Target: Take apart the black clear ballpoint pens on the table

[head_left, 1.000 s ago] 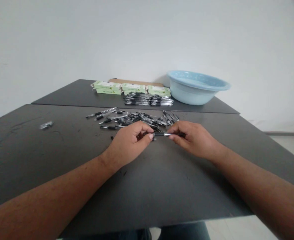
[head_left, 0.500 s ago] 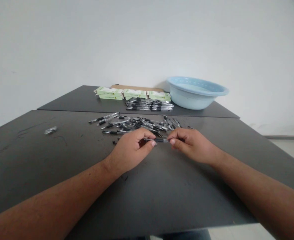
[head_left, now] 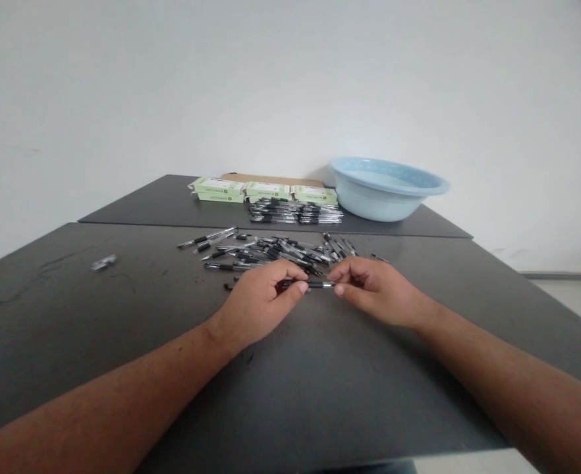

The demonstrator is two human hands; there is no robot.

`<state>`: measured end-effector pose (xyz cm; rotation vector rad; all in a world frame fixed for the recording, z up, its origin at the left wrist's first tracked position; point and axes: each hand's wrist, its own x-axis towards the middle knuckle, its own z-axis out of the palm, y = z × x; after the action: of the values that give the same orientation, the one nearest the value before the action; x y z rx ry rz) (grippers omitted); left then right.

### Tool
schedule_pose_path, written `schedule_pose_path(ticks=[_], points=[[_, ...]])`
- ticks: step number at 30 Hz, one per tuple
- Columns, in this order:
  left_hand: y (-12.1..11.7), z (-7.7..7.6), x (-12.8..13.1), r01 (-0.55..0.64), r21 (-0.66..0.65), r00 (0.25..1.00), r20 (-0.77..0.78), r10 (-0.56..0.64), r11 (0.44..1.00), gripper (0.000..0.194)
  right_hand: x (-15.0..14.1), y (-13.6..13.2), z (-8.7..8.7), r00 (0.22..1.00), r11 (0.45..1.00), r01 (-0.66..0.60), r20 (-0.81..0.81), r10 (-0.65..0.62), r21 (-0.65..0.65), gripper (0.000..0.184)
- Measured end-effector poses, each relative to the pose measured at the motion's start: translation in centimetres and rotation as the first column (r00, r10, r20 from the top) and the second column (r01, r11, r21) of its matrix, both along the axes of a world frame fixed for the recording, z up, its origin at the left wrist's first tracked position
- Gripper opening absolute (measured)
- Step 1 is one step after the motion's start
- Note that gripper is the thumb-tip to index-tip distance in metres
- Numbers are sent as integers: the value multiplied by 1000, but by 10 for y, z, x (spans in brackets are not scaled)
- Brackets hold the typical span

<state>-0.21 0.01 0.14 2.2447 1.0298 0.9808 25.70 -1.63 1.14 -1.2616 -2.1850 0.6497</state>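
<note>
A black-gripped pen (head_left: 321,285) lies level just below and right of the frame's centre, pointing across the picture between two hands. The left hand (head_left: 258,299) has its thumb and forefinger clamped on the pen's left part. The right hand (head_left: 380,291) brings its thumb and forefinger to the pen's right end; whether they pinch it, I cannot tell. Just beyond, mid-frame, is a loose heap of pens (head_left: 290,249) on the dark table (head_left: 320,388). Above it sit neater stacks of pens (head_left: 273,212), in front of green boxes (head_left: 220,187). A pale blue basin (head_left: 389,204) stands right of the boxes, upper right of centre. At middle left lies a small clear bundle (head_left: 104,263), its details blurred.
</note>
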Motion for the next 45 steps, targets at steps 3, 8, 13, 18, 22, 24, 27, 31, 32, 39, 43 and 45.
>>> schedule_pose_path(ticks=[3,8,13,18,22,24,27,31,32,39,43,45], points=[[0,0,0,-4,-9,1000,1,4,1000,18,-1,0,0,1000,1000,-1,11,1,-3,13],[2,-3,-2,-1,6,1000,-28,1,1000,19,-2,-1,1,999,1000,18,33,-17,-4,13],[4,-7,-2,8,-6,1000,-20,-8,1000,20,-1,-1,0,1000,1000,6,31,-6,7,12],[3,-6,-2,17,3,1000,-1,-17,1000,20,-2,-1,1,999,1000,9,31,-9,8,12],[2,-4,-1,17,8,1000,19,-17,1000,19,-1,0,1,999,999,26,41,-27,24,12],[1,-4,-1,11,4,1000,29,-11,1000,20,-1,0,0,998,999,39,43,-40,25,13],[1,-5,-1,5,-18,999,39,-4,1000,20,0,0,0,999,998,45,27,-46,37,15],[2,-5,-1,11,-28,999,41,-9,1000,20,-1,-1,2,999,1000,20,28,-20,14,15],[2,-5,-1,11,-23,999,39,-10,1000,19,-1,-1,2,999,1000,14,33,-14,1,16],[0,-5,-1,23,-68,999,47,-20,997,18,-1,-1,2,999,999,5,35,-7,41,17],[1,-10,-1,55,-124,995,85,-45,991,21,-3,-2,3,996,999,-33,89,30,29,14],[3,-14,0,73,-145,985,163,-49,987,31,-1,0,4,995,999,-14,100,10,35,14]])
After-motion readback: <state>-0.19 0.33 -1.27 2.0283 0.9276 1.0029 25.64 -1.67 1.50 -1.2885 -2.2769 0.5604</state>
